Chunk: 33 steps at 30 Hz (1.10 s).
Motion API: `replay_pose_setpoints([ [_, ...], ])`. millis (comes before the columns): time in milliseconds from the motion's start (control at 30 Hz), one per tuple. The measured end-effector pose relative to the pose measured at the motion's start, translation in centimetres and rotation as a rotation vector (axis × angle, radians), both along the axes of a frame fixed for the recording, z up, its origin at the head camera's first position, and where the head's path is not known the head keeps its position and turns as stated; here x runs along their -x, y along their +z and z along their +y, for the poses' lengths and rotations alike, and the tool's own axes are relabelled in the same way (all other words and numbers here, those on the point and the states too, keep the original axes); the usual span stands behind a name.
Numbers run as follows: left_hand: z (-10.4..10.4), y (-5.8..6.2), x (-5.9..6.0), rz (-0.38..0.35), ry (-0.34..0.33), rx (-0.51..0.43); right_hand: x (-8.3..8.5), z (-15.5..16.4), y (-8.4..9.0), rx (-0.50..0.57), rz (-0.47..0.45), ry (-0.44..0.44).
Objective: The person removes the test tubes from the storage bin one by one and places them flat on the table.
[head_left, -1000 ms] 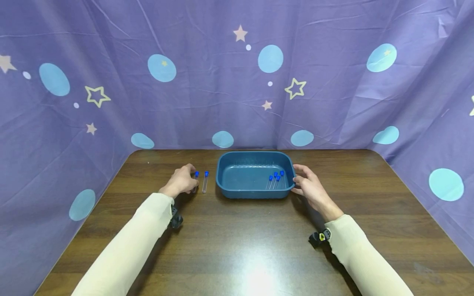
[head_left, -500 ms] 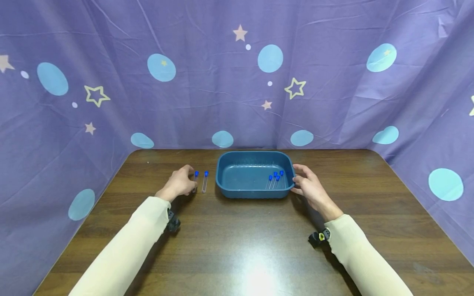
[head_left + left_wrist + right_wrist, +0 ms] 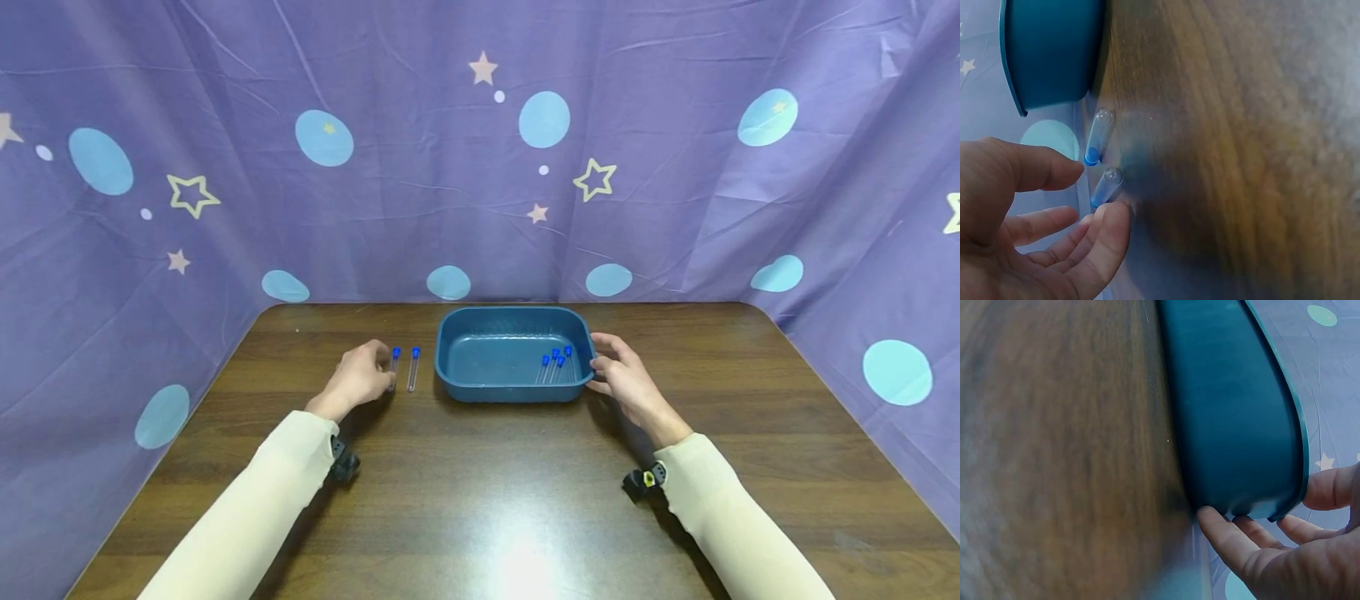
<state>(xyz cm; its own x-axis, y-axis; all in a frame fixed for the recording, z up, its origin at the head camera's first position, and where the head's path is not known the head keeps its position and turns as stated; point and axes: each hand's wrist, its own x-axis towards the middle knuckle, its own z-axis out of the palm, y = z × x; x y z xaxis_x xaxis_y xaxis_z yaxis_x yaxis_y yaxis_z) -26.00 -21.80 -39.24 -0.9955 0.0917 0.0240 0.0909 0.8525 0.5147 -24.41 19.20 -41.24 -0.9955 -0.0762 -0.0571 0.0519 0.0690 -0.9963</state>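
Two clear tubes with blue caps lie side by side on the table, left of a blue plastic bin (image 3: 514, 395). My left hand (image 3: 356, 379) is at the left tube (image 3: 393, 371), thumb and fingers spread apart. In the left wrist view that tube (image 3: 1109, 185) shows just past the fingertips, and the right tube (image 3: 1100, 134) lies beyond it. Nothing is between thumb and fingers. My right hand (image 3: 632, 383) rests its loosely extended fingers (image 3: 1229, 540) against the bin's right end, the thumb at its rim. Several more capped tubes (image 3: 555, 367) lie inside the bin, toward its right.
The brown wooden table (image 3: 480, 467) carries a bright glare near its front. A purple curtain (image 3: 420, 167) with stars and blue ovals hangs behind and along both sides. A small black camera is strapped at each wrist.
My left hand has drawn back a little to the left and toward me, leaving the left tube more exposed on the table. The right hand stays at the bin.
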Motion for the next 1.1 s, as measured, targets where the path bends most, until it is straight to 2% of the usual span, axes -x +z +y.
replay_pose_setpoints([
  [167,0.4,0.1,-0.5,0.027,-0.010,0.002,0.0,0.1,0.0,-0.006,-0.001,-0.001],
  [467,1.9,1.2,-0.9,0.080,-0.053,0.028,-0.2,0.2,0.1,-0.008,-0.007,-0.008],
  [767,3.3,2.2,-1.3,0.104,-0.087,0.006,0.0,0.0,0.2,0.000,-0.007,0.005],
  [1100,5.7,3.9,-1.6,0.198,-0.130,-0.008,0.0,-0.1,0.1,-0.008,-0.007,0.001],
])
